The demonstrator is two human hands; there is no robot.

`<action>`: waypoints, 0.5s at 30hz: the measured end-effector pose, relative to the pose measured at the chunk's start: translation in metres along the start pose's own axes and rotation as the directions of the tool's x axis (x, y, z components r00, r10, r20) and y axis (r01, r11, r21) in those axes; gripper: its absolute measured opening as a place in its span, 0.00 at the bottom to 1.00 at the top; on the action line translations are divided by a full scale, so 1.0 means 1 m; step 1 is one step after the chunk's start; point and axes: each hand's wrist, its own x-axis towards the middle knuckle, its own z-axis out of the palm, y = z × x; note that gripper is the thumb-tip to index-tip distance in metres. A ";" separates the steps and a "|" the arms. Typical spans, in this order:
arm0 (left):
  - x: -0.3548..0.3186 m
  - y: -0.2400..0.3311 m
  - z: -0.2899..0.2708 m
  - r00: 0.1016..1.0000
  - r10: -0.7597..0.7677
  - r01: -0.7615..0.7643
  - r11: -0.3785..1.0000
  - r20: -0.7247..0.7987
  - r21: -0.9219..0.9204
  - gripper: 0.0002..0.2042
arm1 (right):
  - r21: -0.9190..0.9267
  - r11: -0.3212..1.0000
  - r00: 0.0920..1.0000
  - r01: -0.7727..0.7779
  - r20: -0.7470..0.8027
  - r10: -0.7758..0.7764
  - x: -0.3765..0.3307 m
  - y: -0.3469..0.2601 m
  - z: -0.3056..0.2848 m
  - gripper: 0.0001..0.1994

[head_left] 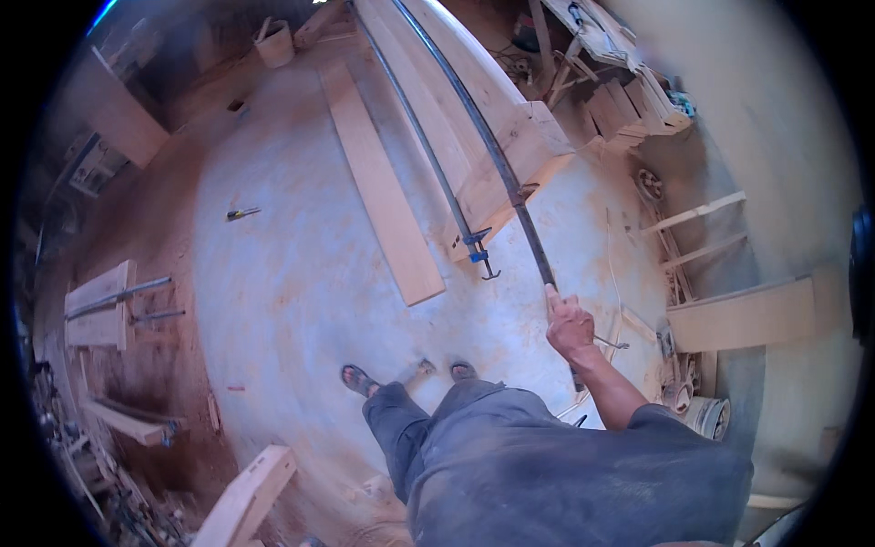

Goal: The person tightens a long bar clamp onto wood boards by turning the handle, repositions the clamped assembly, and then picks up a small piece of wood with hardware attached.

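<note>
The right hand (570, 326) grasps a long metal bar (499, 157). I cannot tell about the unseen left hand.

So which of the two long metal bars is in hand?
The right bar, gripped by the right hand; no hand holds the blue-fitted left bar.

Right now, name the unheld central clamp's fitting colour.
Blue fittings, clearest in the head view.

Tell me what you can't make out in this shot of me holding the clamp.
Head view:
Left hand: out of sight, cause unclear.
Black clamp, far end: cut off by the top edge.
Black clamp, gripped part: covered by the right hand.
Far bucket, contents: too small and dim.
Clutter, lower left: blurred near the rim.
</note>
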 end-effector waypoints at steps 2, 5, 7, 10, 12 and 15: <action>0.017 0.049 -0.028 0.998 0.008 -0.001 0.994 0.064 -0.109 0.15 | 0.085 0.996 1.000 -0.016 -0.011 0.017 0.011 -0.039 -0.010 0.25; 0.061 0.123 -0.078 0.985 0.064 -0.028 0.977 0.163 -0.209 0.14 | 0.201 0.978 0.992 -0.061 0.124 0.036 0.040 -0.089 0.013 0.22; 0.092 0.170 -0.133 0.973 0.119 -0.068 0.966 0.200 -0.249 0.13 | 0.175 0.980 0.955 -0.100 0.295 0.045 0.053 -0.134 0.033 0.21; 0.153 0.267 -0.235 0.957 0.228 -0.166 0.938 0.181 -0.305 0.11 | 0.157 0.978 0.872 -0.141 0.488 0.047 0.052 -0.174 0.096 0.17; 0.183 0.332 -0.304 0.946 0.291 -0.225 0.906 0.142 -0.359 0.10 | 0.187 0.972 0.816 -0.142 0.578 0.008 0.036 -0.194 0.118 0.15; 0.208 0.434 -0.387 0.929 0.352 -0.270 0.859 0.119 -0.435 0.08 | 0.297 0.823 0.646 -0.484 0.756 0.106 0.016 -0.241 0.118 0.14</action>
